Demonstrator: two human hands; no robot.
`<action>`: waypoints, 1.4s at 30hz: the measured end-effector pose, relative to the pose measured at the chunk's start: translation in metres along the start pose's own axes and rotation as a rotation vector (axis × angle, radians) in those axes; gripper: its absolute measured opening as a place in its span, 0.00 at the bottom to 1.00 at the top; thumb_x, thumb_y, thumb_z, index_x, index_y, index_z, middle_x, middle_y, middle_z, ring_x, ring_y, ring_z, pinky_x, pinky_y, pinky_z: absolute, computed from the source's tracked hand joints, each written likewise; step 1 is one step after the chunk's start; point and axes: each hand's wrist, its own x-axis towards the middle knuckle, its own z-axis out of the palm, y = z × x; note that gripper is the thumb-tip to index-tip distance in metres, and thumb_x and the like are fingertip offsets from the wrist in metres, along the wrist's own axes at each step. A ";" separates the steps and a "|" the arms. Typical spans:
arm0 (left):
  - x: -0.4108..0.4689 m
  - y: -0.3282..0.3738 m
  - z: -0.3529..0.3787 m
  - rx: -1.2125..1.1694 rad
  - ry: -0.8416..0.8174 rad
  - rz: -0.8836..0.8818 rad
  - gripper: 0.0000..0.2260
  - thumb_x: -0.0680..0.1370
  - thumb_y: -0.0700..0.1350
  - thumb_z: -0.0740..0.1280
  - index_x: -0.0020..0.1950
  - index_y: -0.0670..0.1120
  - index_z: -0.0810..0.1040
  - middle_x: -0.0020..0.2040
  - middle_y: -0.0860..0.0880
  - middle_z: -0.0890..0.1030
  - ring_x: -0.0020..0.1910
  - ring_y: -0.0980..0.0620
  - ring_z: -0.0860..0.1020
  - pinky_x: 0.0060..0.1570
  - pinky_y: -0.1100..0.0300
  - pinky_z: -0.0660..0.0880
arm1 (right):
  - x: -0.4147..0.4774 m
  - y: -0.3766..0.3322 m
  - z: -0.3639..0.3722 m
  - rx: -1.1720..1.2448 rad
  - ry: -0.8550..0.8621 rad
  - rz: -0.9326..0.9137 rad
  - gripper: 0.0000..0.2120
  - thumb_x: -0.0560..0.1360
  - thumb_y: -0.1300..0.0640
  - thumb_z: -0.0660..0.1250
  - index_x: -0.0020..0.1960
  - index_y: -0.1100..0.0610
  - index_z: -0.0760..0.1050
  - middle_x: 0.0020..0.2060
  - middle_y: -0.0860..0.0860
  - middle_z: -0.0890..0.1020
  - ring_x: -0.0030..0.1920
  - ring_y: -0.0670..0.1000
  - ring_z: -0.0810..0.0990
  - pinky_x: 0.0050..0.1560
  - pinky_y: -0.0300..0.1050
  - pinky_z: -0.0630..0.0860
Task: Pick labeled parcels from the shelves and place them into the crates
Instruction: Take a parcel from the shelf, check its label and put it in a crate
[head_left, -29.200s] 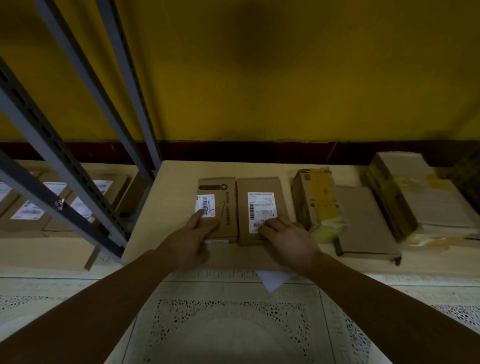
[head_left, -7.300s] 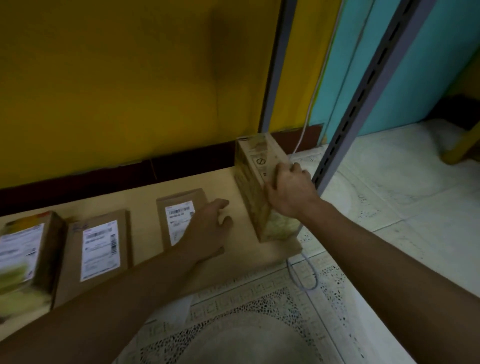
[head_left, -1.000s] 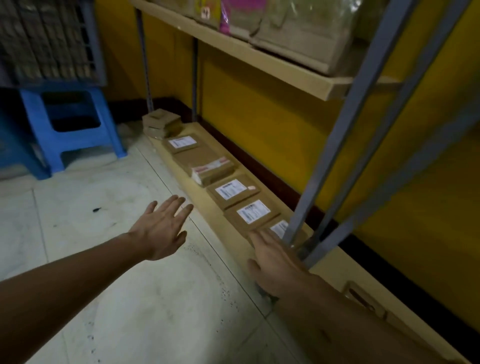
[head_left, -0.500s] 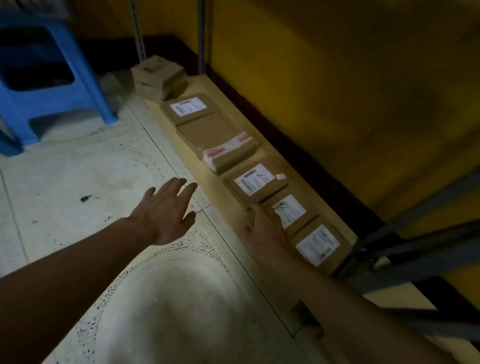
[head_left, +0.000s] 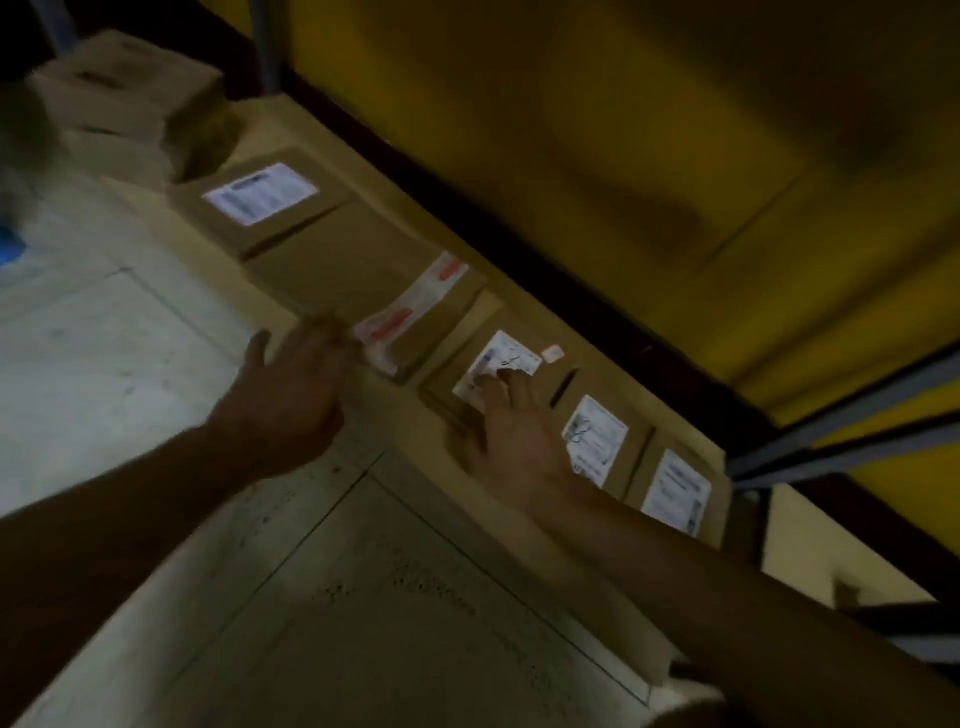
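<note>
The right grip (head_left: 511, 423) lies open with straight fingers on the white label of a flat brown cardboard parcel (head_left: 447, 387), clasping nothing. That parcel sits on the low pale wooden shelf (head_left: 802, 540), between a bigger red-and-white-taped brown parcel (head_left: 358, 270) and 2 more white-labelled brown parcels (head_left: 597, 436). The left grip (head_left: 291, 397) is open beside the taped parcel's near corner; blur hides any contact.

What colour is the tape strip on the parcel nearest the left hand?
White with red markings; the tape strip shows best in the head view.

Probably a parcel storeroom — labelled cardboard parcels (head_left: 260, 195) line a low shelf (head_left: 810, 545) in steel racking (head_left: 841, 410).
</note>
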 end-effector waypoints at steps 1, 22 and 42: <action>0.014 0.009 0.008 0.060 0.085 0.146 0.33 0.75 0.46 0.71 0.77 0.42 0.62 0.79 0.36 0.62 0.78 0.35 0.60 0.70 0.27 0.62 | -0.002 0.015 -0.003 -0.047 0.014 -0.008 0.28 0.76 0.48 0.66 0.73 0.58 0.67 0.67 0.59 0.70 0.68 0.61 0.69 0.65 0.58 0.71; 0.084 0.157 0.086 -0.038 -0.120 0.765 0.25 0.76 0.57 0.54 0.73 0.56 0.73 0.78 0.50 0.67 0.78 0.45 0.64 0.66 0.30 0.66 | -0.109 0.176 0.010 0.577 0.211 1.099 0.50 0.65 0.43 0.82 0.76 0.52 0.56 0.72 0.54 0.67 0.69 0.59 0.72 0.37 0.43 0.78; 0.060 0.215 0.000 -1.525 -0.168 0.016 0.12 0.83 0.43 0.65 0.66 0.54 0.73 0.50 0.66 0.84 0.47 0.62 0.84 0.51 0.49 0.83 | -0.104 0.112 -0.099 1.148 0.645 0.699 0.11 0.83 0.58 0.65 0.65 0.54 0.73 0.54 0.52 0.83 0.52 0.52 0.84 0.45 0.45 0.80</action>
